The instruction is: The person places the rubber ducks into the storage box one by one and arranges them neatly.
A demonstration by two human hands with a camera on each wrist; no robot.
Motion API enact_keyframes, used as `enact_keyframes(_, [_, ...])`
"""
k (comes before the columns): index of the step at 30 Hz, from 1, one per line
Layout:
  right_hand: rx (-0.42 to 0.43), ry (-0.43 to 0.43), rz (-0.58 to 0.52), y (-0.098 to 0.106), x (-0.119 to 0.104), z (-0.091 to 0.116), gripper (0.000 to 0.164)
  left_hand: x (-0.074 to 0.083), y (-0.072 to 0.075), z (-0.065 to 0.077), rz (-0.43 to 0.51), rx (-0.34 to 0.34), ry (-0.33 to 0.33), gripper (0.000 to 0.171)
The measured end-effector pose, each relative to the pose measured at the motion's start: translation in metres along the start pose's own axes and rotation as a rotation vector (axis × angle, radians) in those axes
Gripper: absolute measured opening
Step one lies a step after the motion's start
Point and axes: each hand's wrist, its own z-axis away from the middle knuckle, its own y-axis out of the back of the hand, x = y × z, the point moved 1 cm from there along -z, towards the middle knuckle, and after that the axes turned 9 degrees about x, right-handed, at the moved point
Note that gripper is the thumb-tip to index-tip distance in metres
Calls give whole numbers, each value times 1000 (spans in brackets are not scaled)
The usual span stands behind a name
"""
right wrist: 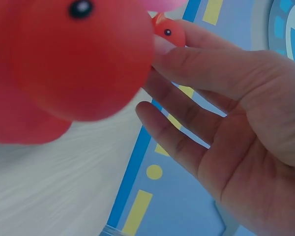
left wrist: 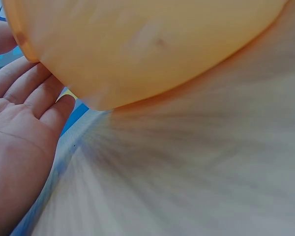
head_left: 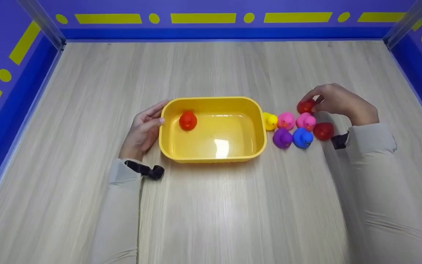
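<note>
A yellow plastic basin (head_left: 211,160) sits mid-table, with one red rubber duck (head_left: 188,120) inside near its left end. My left hand (head_left: 145,128) grips the basin's left rim, thumb at the edge and fingers along the outer wall; in the left wrist view the fingers lie against the basin (left wrist: 152,54). At the right, my right hand (head_left: 337,102) pinches another red rubber duck (head_left: 306,106) between thumb and fingertips. In the right wrist view that duck's head (right wrist: 172,33) shows past the thumb, while a nearer red duck (right wrist: 83,64) fills the upper left.
Right of the basin cluster a yellow duck (head_left: 270,121), two pink ducks (head_left: 286,121), a purple duck (head_left: 282,138), a blue duck (head_left: 303,138) and a red duck (head_left: 323,131). Blue-purple walls (head_left: 211,33) with yellow marks border the wooden table (head_left: 211,205).
</note>
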Motion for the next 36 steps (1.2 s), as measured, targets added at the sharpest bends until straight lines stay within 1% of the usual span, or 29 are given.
enact_keyframes(2, [5,-1,-5,0,0,0,39,0,0,0,3,-4,-1,56])
enact_keyframes(10, [62,56,11,2,-2,4,38,-1,1,0,8,-15,-4,55])
enact_keyframes(13, [74,66,9,3,-4,4,39,-1,2,-1,10,-17,-10,53])
enact_keyframes(21, [90,110,18,4,-13,3,38,-1,1,0,-2,-12,-4,57])
enact_keyframes(29, [91,148,16,8,-26,5,35,0,-1,1,-4,-22,7,56])
enact_keyframes(32, [94,169,23,10,-33,4,35,0,-1,0,3,-15,4,56])
enact_keyframes(36, [107,203,36,12,-41,5,34,0,0,-1,-11,6,4,55])
